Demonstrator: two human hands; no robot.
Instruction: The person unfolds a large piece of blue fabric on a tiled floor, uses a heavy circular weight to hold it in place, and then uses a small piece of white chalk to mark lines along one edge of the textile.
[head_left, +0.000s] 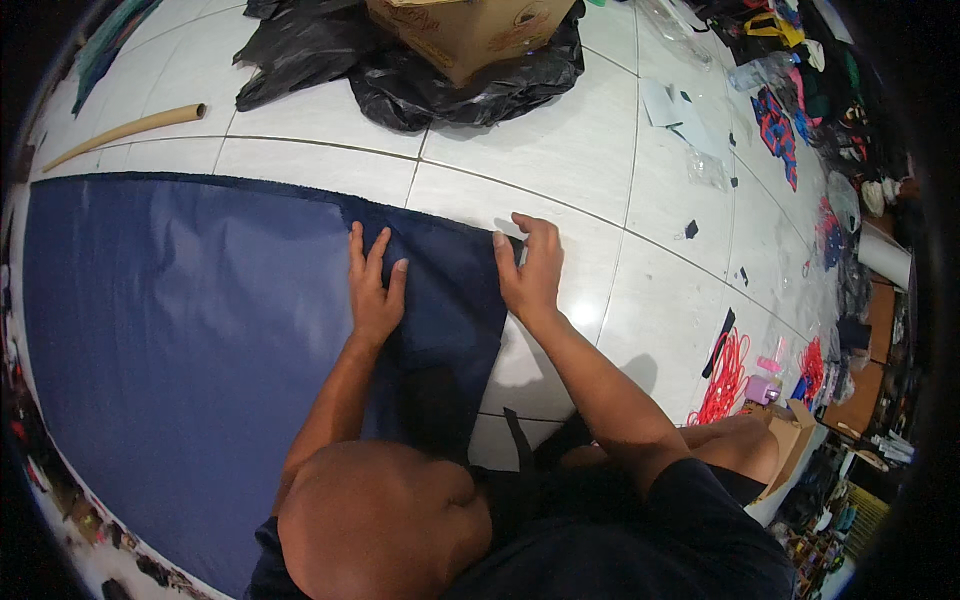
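Note:
A large sheet of dark blue fabric (190, 330) lies over the floor from the left side to in front of me. Its right end shows a darker, duller face, which looks like a folded-over part (440, 290). My left hand (377, 295) rests on the cloth where the shiny and duller areas meet, fingers spread. At the far right corner of the cloth is my right hand (532, 270). Its thumb touches the corner and its fingers are apart, reaching past the edge over the tiles.
White floor tiles (560, 360) surround the cloth. Ahead stands a cardboard box (470, 35) on black plastic bags (430, 100). A brown cardboard tube (130, 128) lies far left. To the right are red cord (728, 380), fabric scraps (692, 229) and an open carton (795, 440).

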